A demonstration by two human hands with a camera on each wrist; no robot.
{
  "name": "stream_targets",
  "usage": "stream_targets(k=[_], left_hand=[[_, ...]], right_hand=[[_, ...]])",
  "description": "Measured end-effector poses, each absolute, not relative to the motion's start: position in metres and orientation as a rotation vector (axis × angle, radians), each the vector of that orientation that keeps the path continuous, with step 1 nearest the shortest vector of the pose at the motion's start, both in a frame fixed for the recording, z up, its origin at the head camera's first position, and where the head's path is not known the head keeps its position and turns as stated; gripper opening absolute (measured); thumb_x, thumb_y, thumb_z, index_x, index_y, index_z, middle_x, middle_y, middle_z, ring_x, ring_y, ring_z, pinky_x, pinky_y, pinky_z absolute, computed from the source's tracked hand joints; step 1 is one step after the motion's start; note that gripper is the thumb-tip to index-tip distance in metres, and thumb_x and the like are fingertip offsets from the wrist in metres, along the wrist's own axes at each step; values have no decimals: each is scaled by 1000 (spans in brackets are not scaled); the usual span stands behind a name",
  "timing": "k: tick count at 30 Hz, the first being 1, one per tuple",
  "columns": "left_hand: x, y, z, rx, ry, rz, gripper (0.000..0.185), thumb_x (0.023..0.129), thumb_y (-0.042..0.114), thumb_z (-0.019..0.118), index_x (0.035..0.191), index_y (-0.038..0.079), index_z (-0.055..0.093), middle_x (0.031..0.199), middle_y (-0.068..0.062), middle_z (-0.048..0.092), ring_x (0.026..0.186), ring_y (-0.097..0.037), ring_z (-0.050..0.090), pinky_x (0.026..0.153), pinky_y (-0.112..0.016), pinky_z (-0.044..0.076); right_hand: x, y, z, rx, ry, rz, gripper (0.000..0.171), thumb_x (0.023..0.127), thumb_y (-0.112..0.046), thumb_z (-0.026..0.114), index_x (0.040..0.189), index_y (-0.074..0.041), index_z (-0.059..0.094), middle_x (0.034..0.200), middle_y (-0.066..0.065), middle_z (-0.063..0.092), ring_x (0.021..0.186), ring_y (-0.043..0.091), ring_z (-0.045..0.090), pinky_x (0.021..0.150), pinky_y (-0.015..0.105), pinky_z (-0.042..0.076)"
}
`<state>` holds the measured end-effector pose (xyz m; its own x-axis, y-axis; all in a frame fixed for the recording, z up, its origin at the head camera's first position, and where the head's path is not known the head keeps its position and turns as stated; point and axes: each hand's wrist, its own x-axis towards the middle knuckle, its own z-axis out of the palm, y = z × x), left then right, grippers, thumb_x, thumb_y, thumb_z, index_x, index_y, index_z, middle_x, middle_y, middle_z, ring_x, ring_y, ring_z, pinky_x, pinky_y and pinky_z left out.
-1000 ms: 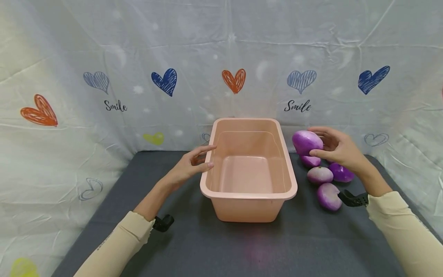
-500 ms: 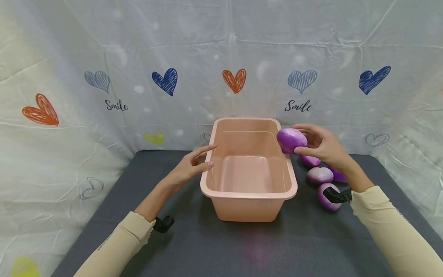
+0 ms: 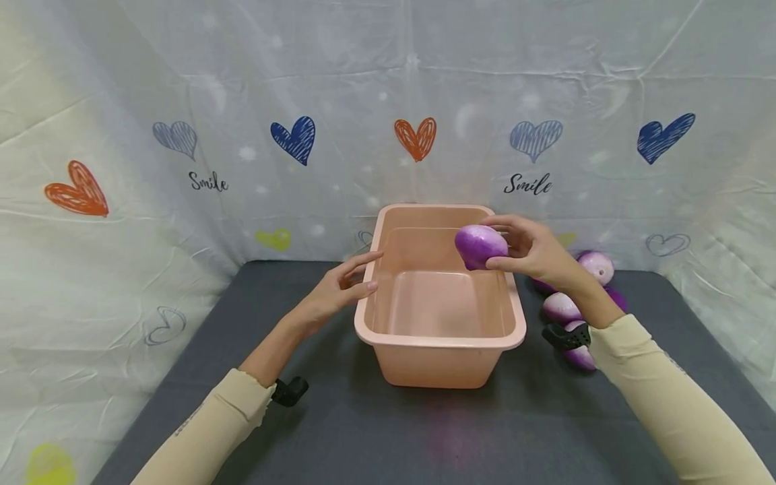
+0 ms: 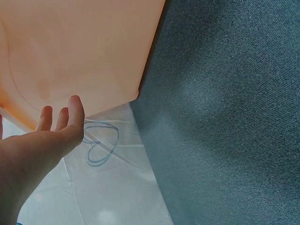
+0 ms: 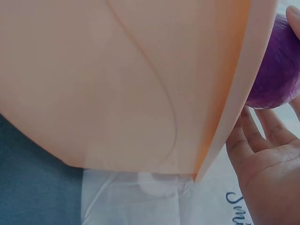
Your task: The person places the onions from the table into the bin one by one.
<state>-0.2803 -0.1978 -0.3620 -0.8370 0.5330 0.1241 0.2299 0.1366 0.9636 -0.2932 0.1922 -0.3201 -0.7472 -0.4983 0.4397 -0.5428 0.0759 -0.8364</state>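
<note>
Left hand point(image 3: 336, 291): forearm in a cream sleeve reaches forward across the dark grey mat point(image 3: 254, 377); the hand lies beside the left wall of the pink tub point(image 3: 439, 337), fingers loosely extended toward its rim and holding nothing. The left wrist view shows the fingers straight, close under the tub's outer wall; contact cannot be confirmed.

Pink tub: rectangular, upright, smooth-walled, standing on the mat between the two arms.

Right hand point(image 3: 533, 252): arm raised from the right, wrist bent inward, fingers and thumb curled round a purple onion point(image 3: 481, 246). The onion is held above the tub's right side, inside the rim line, clear of the floor. It is rounded, glossy purple, paler on top.

Further purple-and-white onions point(image 3: 597, 267) lie on the mat right of the tub, partly hidden by the right forearm
</note>
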Motion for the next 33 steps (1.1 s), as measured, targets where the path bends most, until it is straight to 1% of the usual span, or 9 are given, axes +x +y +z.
stream_targets(k=[2,5,10,12,18,21,25,28,33], left_hand=[[-281,-197,-363,750,2156,1771,62,103,21,63,159,22,38,158,-14,35,137,-45,40,103,-61,41],[-282,-197,-363,748,2157,1776,61,102,22,63,158,24,40,157,-13,36,137,-45,40,103,-60,42],[-282,-196,-364,746,2172,1767,60,102,23,64,157,26,41,155,-10,39,135,-38,46,102,-57,45],[-282,-196,-364,745,2177,1763,60,102,23,64,157,26,41,155,-10,40,133,-35,48,101,-56,46],[-281,-197,-364,746,2168,1779,60,102,21,63,158,25,41,154,-10,41,131,-32,50,102,-59,44],[-281,-196,-363,752,2173,1777,60,103,21,63,158,25,41,154,-10,42,131,-32,51,102,-57,44],[-281,-195,-363,757,2190,1763,59,103,22,62,158,26,40,154,-9,42,131,-32,50,102,-56,45],[-282,-195,-363,762,2195,1757,61,103,22,62,159,23,39,154,-10,41,131,-32,50,102,-57,44],[-282,-196,-364,778,2179,1762,63,103,22,62,160,17,36,156,-19,37,131,-35,49,102,-60,43]], right_hand=[[-294,190,-319,1105,-2288,1783,64,85,2,81,142,0,54,138,13,59,120,28,61,95,36,53],[-296,188,-317,1127,-2294,1759,64,85,2,80,143,1,53,139,16,57,122,29,60,96,36,52],[-297,189,-318,1185,-2256,1785,62,86,7,78,142,9,50,138,22,56,124,33,57,97,39,51],[-296,191,-318,1178,-2255,1789,60,87,7,77,141,9,51,136,21,58,123,34,58,96,39,52],[-290,203,-319,1106,-2280,1769,53,89,7,75,139,4,56,131,21,62,119,42,59,93,37,54],[-287,214,-321,1066,-2292,1744,51,90,7,74,137,6,56,130,23,62,117,44,60,90,36,55],[-284,229,-327,1001,-2339,1677,47,92,4,72,136,7,56,130,21,61,116,37,63,90,33,55],[-280,242,-331,946,-2378,1652,45,93,3,72,135,5,57,130,17,62,116,31,64,91,31,54],[-273,261,-338,885,-2412,1636,42,94,2,71,135,3,58,128,13,63,114,29,64,88,32,56]])
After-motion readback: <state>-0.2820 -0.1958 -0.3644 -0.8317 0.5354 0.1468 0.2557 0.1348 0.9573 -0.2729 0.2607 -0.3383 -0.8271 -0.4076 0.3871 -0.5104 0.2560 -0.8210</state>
